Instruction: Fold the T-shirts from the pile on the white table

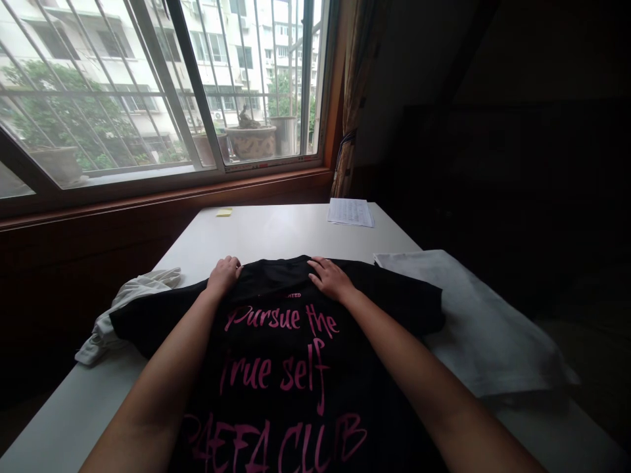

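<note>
A black T-shirt point(290, 282) lies spread out on the white table, back side up, collar away from me. Pink lettering runs down it, reading "Pursue the true self" and, lower down, a line ending in "CLUB". At the shoulder seam left of the collar, my left hand point(225, 274) has its fingers curled over the shirt's far edge. To the right of the collar, my right hand point(332, 278) rests on the fabric with its fingers stretched out and apart. Both forearms cross over the shirt, and its lower hem is out of view.
White crumpled cloth point(142, 286) lies under the left sleeve. A pale folded cloth point(473, 322) hangs near the table's right edge. Papers point(351, 212) and a yellow note point(224, 212) sit at the far end of the table point(276, 226), below a barred window point(207, 85).
</note>
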A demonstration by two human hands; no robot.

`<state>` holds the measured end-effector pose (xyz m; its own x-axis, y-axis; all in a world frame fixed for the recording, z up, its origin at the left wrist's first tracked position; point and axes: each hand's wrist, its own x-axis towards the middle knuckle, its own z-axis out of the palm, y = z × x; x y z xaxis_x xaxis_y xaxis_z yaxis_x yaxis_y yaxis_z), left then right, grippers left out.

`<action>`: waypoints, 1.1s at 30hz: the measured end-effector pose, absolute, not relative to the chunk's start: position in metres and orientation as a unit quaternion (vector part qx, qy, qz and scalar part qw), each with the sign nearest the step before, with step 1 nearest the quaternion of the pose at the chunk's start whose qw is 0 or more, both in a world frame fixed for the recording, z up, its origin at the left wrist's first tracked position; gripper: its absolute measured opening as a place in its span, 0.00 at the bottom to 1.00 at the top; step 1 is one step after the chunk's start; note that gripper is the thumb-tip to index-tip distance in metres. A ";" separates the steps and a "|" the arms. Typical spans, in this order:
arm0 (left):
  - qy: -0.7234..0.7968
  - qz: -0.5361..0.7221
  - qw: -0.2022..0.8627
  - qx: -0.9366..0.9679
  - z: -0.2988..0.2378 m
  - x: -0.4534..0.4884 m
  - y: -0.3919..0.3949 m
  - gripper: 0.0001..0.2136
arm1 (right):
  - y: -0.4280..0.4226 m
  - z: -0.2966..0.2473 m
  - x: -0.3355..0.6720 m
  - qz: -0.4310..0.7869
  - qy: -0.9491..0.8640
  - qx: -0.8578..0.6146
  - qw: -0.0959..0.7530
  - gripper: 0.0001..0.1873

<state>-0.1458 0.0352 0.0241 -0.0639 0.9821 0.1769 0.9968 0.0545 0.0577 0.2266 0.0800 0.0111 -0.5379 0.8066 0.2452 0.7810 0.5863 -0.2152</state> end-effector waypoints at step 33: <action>-0.718 -0.080 0.153 -0.675 0.033 -0.166 0.087 0.15 | 0.182 -0.003 0.188 0.077 -0.874 -0.473 0.079 0.36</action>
